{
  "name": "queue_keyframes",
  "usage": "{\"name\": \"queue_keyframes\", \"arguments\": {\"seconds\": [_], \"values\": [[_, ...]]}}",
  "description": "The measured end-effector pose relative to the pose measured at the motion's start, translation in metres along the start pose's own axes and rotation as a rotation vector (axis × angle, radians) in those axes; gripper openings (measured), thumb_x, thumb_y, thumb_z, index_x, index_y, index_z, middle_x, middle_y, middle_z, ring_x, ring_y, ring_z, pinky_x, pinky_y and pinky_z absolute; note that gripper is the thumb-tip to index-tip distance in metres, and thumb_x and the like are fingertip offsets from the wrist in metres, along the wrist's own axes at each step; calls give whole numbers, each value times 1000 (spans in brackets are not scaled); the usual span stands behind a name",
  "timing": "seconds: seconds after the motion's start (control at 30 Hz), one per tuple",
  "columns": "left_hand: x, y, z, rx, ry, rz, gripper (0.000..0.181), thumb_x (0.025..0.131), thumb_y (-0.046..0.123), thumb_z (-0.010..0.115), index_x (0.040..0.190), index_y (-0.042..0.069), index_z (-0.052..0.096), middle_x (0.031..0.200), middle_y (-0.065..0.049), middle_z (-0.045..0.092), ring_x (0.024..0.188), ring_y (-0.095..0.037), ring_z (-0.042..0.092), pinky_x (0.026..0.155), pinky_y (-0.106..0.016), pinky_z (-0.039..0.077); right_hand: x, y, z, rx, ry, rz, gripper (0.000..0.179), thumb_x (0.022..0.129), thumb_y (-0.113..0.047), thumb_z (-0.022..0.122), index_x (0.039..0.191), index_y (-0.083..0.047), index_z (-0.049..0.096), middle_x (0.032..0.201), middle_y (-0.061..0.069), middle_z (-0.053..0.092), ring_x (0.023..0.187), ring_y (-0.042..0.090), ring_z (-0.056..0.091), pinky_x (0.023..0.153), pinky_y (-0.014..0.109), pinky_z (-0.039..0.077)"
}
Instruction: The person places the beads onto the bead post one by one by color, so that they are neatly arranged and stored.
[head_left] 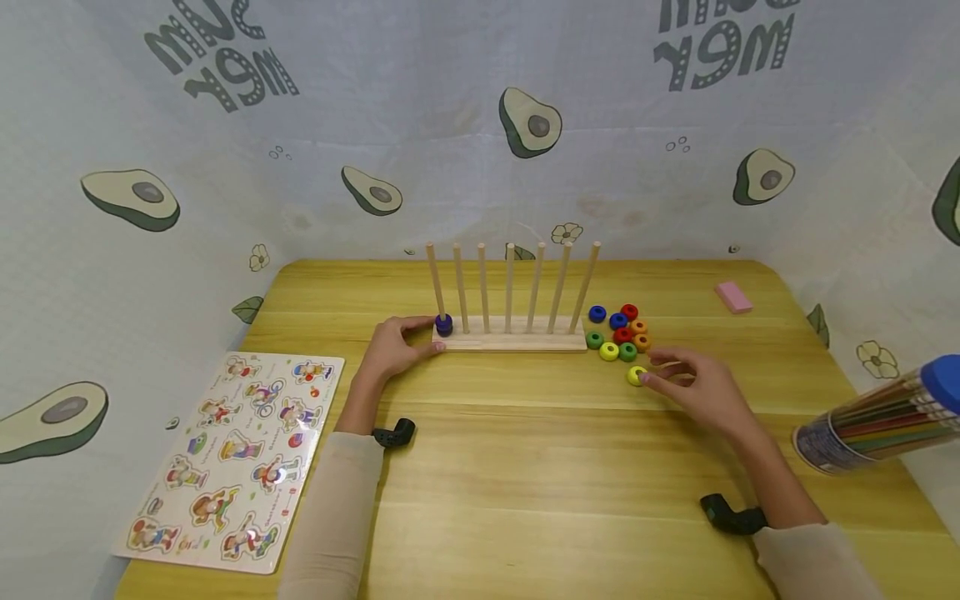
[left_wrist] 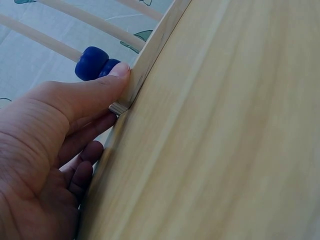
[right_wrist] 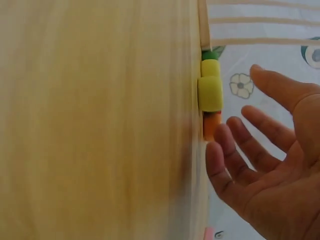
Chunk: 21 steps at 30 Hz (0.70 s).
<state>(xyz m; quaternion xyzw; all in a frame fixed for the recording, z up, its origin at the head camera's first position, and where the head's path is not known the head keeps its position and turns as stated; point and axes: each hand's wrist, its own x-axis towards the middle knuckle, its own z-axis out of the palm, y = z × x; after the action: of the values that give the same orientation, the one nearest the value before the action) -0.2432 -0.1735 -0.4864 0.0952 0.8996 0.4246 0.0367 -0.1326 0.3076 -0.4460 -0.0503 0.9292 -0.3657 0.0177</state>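
Observation:
My left hand [head_left: 392, 348] holds the left end of a wooden peg stand [head_left: 510, 342], thumb pressed on its front edge in the left wrist view. Seven upright pegs rise from the base. Two dark blue beads [left_wrist: 91, 63] sit stacked at the foot of the leftmost peg. Over the table to the right, my right hand [head_left: 697, 387] hovers with relaxed, parted fingers beside a yellow bead [head_left: 636, 376]. In the right wrist view, a gap shows between the fingertips and that yellow bead [right_wrist: 210, 94].
Loose beads in blue, red, orange, green and yellow cluster right of the stand, among them a red bead [head_left: 629, 312]. A pink block [head_left: 733, 297] lies at the back right. A picture puzzle board [head_left: 247, 450] is at left, a tub of coloured sticks [head_left: 832, 442] at right.

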Motion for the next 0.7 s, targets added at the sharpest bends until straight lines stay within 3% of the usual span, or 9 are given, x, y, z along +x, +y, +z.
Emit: {"name": "queue_keyframes", "arguments": {"seconds": [0.33, 0.7], "values": [[-1, -1, 0, -1, 7, 0, 56, 85, 41, 85, 135, 23, 71, 142, -6, 66, 142, -30, 52, 120, -50, 39, 0, 3, 6, 2, -30, 23, 57, 98, -38, 72, 140, -2, 61, 132, 23, 66, 108, 35, 68, 76, 16, 52], [0, -2, 1, 2, 2, -3, 57, 85, 42, 85, 136, 24, 70, 143, -6, 65, 143, -30, 51, 121, -50, 38, 2, 4, 10, -33, -26, 4, 53, 97, -36, 73, 136, -1, 64, 129, 22, 68, 105, 31, 66, 78, 16, 51]]}}
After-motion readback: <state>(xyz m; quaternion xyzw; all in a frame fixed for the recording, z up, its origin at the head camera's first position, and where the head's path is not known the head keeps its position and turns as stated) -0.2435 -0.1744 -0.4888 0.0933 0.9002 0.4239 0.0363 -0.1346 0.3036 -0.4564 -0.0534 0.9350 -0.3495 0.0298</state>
